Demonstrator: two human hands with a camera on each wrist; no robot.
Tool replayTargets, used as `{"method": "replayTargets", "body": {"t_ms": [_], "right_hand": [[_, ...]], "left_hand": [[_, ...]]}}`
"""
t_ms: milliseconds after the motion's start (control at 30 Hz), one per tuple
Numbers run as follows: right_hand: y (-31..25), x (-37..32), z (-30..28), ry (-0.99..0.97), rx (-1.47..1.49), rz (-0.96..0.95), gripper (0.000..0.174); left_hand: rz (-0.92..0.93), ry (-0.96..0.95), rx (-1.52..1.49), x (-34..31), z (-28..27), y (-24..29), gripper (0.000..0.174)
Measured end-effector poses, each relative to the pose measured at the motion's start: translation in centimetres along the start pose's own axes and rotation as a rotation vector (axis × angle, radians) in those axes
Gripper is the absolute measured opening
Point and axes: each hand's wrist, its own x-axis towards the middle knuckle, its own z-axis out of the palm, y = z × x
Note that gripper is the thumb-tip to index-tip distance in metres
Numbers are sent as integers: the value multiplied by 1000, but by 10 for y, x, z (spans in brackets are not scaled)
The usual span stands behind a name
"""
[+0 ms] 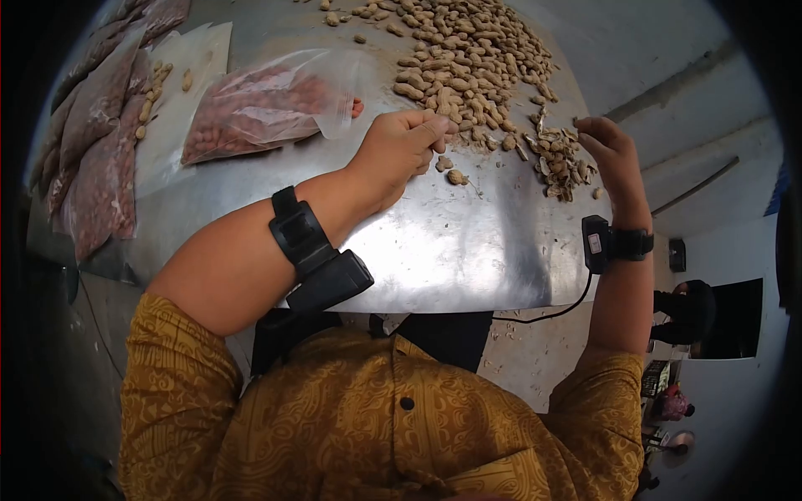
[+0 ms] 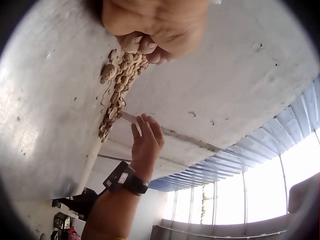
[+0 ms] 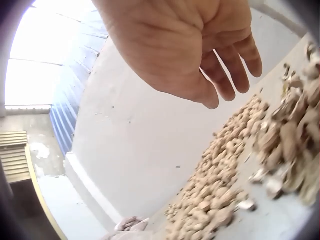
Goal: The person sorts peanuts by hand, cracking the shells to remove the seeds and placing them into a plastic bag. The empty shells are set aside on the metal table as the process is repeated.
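My left hand [image 1: 397, 154] is at the near edge of a heap of unshelled peanuts [image 1: 468, 67], its fingers curled and its thumb against the index finger. In the left wrist view, the curled fingers [image 2: 145, 45] hide the inside of the hand; I cannot tell whether it holds anything. Two loose peanuts [image 1: 456, 177] lie just below that hand on the metal tabletop [image 1: 434, 242]. My right hand [image 1: 614, 154] is raised by a small pile of empty peanut shells [image 1: 566, 163]. In the right wrist view, its fingers [image 3: 232, 70] are loosely bent and spread, with nothing between them.
A clear bag of reddish shelled peanuts [image 1: 259, 108] lies left of the heap. More filled bags [image 1: 100, 150] are stacked at the far left, with several loose peanuts [image 1: 150, 100] beside them. A pale wall [image 1: 693, 108] stands beyond the table's right edge.
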Motion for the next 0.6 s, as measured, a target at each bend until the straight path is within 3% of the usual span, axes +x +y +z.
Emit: {"method": "replayTargets", "body": {"t_ms": [133, 267, 433, 567, 600], "right_hand": [[-60, -10, 47, -219, -78, -204, 19], [-95, -19, 81, -509, -119, -191, 18], [-90, -21, 109, -583, -250, -274, 20], [-80, -22, 119, -611, -218, -203, 17], [-75, -20, 119, -598, -73, -178, 17]], "left_hand": [[14, 46, -121, 1, -1, -1, 30], [23, 66, -156, 1, -1, 1, 31], [37, 53, -141, 2, 0, 0, 30], [35, 39, -130, 3, 0, 0, 26], [33, 35, -122, 3, 1, 1, 25]]}}
